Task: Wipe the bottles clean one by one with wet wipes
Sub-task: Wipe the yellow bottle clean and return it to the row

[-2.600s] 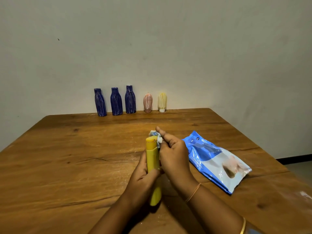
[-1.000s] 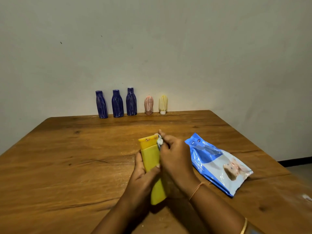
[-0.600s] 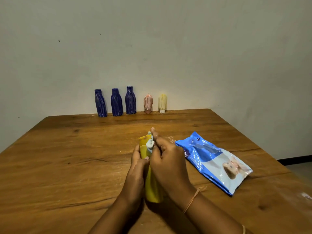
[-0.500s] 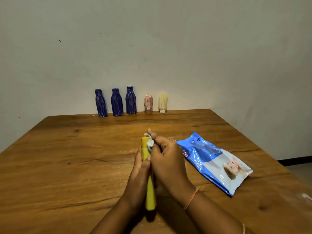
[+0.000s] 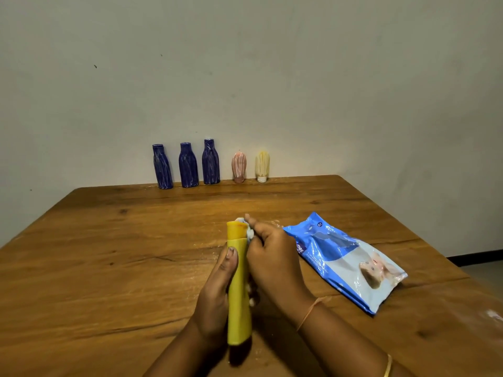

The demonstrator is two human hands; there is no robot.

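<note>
holding the yellow bottle (image 5: 238, 281) upright just over the desk (image 5: 109, 268), the left hand (image 5: 217, 292) wraps its lower body, thumb laid up the near face. right hand (image 5: 272, 259) is clenched on a bunched wet wipe (image 5: 249, 233) and presses it against the right side of the orange cap. bottle sits in front of the person, at about mid-desk.

wipes pack (image 5: 345, 259) lies flat on the desk just right of the right hand, not touching it. along the far edge against the wall (image 5: 299, 77) stand three blue bottles (image 5: 188, 165), then a pink bottle (image 5: 239, 167) and a cream bottle (image 5: 262, 165), all upright in a row, well apart from the hands.

progress, as judged: first bottle in hand, work is at the cap; the visible yellow face looks free of marks, the hidden sides cannot be checked. the five at the back carry pale streaks and look untouched, so most of the task is left.

versus 0.5 s ago: the bottle showed a thin edge then, now a wider face, so it has been turned in the left grip. the left thumb now shows on the near face. the wipe has stayed at the cap. pack and back row unchanged.
</note>
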